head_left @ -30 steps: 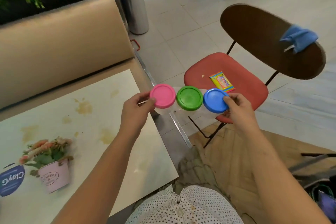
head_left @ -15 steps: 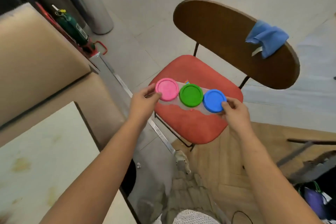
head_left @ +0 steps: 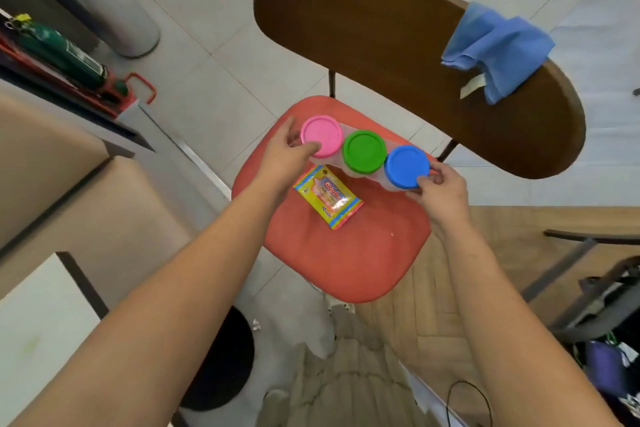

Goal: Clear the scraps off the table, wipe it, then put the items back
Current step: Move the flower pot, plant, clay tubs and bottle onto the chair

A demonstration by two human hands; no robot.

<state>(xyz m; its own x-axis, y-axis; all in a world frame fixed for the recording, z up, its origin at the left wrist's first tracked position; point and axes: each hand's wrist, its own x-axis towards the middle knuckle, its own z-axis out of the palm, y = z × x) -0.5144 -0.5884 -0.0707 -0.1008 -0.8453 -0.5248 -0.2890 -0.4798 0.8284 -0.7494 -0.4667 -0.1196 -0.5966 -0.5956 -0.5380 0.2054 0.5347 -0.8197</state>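
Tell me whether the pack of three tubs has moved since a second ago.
Yes. The pack of three tubs went from short of the red chair seat to over its far part, past the colourful packet, toward the backrest.

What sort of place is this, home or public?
Likely a public café or lounge: red-cushioned chair with brown wooden back, pale tiled floor, green cylinder in a red stand, perhaps an extinguisher.

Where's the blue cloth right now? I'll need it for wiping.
Head view, upper right: the blue cloth hangs over the top edge of the chair's brown backrest, beyond and to the right of the tub pack.
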